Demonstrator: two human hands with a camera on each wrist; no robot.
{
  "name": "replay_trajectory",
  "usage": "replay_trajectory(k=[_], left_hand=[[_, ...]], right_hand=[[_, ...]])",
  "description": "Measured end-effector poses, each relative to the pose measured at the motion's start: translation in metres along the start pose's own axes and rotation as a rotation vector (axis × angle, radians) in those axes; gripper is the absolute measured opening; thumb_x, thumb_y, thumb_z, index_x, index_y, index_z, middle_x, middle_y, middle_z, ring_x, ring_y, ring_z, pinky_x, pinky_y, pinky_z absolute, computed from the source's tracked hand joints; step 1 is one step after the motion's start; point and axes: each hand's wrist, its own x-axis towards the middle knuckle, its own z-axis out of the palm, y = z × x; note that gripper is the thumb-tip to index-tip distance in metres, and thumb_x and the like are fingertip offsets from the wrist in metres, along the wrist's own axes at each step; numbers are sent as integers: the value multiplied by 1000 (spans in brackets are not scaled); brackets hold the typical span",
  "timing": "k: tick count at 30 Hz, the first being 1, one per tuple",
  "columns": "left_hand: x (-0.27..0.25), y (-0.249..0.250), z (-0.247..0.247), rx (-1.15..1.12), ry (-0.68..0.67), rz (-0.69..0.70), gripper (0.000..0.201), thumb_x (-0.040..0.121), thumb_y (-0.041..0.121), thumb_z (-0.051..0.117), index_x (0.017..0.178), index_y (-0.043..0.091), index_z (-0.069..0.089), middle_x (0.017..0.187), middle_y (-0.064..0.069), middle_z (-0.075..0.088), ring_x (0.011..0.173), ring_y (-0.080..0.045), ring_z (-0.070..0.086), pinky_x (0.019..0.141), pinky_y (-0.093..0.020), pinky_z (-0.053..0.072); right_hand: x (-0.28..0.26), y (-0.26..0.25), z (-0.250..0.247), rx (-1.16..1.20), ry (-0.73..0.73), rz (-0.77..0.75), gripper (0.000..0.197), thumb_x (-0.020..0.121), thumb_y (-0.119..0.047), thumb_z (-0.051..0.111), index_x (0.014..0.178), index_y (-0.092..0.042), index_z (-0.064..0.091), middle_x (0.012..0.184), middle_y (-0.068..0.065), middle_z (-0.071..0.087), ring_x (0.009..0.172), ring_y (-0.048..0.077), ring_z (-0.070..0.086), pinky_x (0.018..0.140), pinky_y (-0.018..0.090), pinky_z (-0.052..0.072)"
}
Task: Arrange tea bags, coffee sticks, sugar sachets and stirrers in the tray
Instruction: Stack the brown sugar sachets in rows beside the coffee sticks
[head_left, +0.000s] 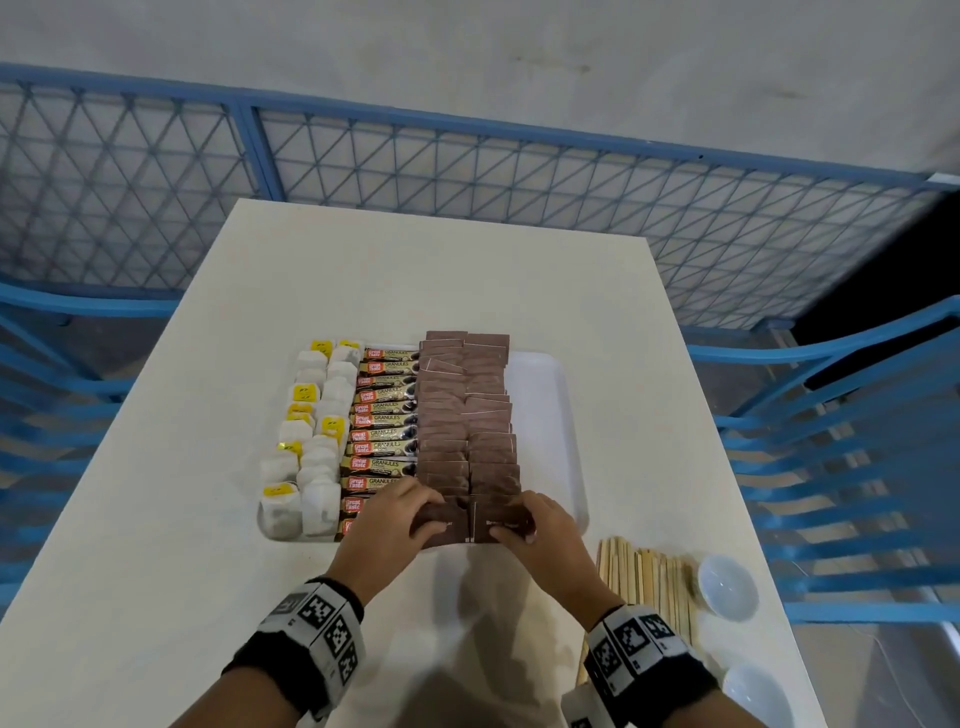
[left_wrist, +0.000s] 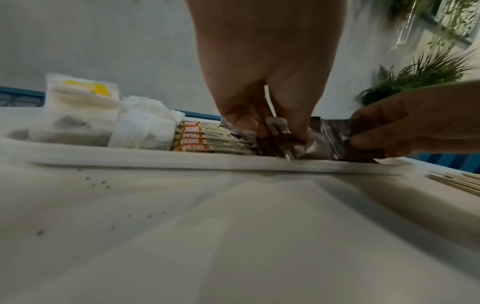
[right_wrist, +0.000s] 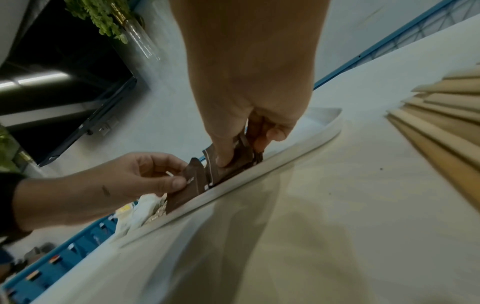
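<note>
Head view shows your two hands at the near end of the white tray (head_left: 566, 415), each pinching a brown sugar sachet (head_left: 506, 522) between thumb and fingers: your left hand (head_left: 387, 519) clamps the left one of the pair (head_left: 447, 525), your right hand (head_left: 540, 525) the right one. Both sachets sit at the tray's near rim, at the front of two brown columns (head_left: 467, 415) that run away from you along the tray's long axis; each sachet lies crosswise to that line. Your fingers cover much of both packets, and the print on them is too blurred to read. From the left wrist, your left hand (left_wrist: 259, 82) hides the sachet's top edge, and the silvery seam of the other packet (left_wrist: 330, 137) shows beside your right hand (left_wrist: 415, 123). To the left of the brown columns lie the coffee sticks (head_left: 384, 415), also crosswise, then the tea bags (head_left: 311, 441), some partly overhanging the tray's left rim. The strip on the tray's right side is bare. The wooden stirrers (head_left: 649, 582) lie on the table (head_left: 156, 519) near your right wrist, pointing away from you, partly hidden by your forearm. Two small white bowls (head_left: 727, 587) sit beside them, the nearer one cut off.
</note>
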Motion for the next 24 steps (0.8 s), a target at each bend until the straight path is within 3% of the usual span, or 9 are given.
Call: replay_trajectory(k=[3, 6, 9, 16, 24], left_hand=[[-1, -2, 1, -49, -54, -43, 26, 82, 19, 69, 106, 12, 65, 99, 8, 48, 93, -10, 49, 82, -19, 38], [-1, -4, 4, -88, -103, -69, 28, 80, 15, 70, 107, 11, 64, 100, 7, 45, 90, -10, 47, 76, -10, 35], [3, -6, 5, -90, -84, -62, 21, 79, 13, 71, 98, 7, 66, 96, 6, 47, 88, -11, 48, 72, -6, 33], [5, -4, 7, -7, 26, 78, 15, 77, 13, 73, 87, 6, 65, 90, 2, 54, 81, -10, 49, 73, -21, 39], [-1, -12, 13, -10, 111, 127, 16, 73, 7, 75, 79, 10, 60, 81, -2, 57, 77, -6, 43, 72, -16, 36]], right_hand=[[4, -1, -2, 42, 4, 22, 18, 84, -21, 67, 93, -22, 51, 93, -4, 54, 80, 6, 48, 65, 3, 38], [5, -2, -4, 2, -26, 6, 20, 86, -23, 65, 102, -16, 55, 95, -6, 53, 83, 8, 48, 64, 3, 37], [7, 2, -4, -43, -61, -40, 27, 86, -26, 64, 108, -12, 56, 102, -1, 57, 88, 10, 48, 72, 6, 37], [9, 7, -2, -128, -51, -127, 25, 87, -28, 61, 105, -12, 55, 96, -9, 47, 87, 8, 41, 67, 3, 32], [9, 12, -3, -116, -81, -100, 25, 84, -29, 66, 99, -12, 56, 93, -7, 49, 84, 11, 44, 64, 4, 32]])
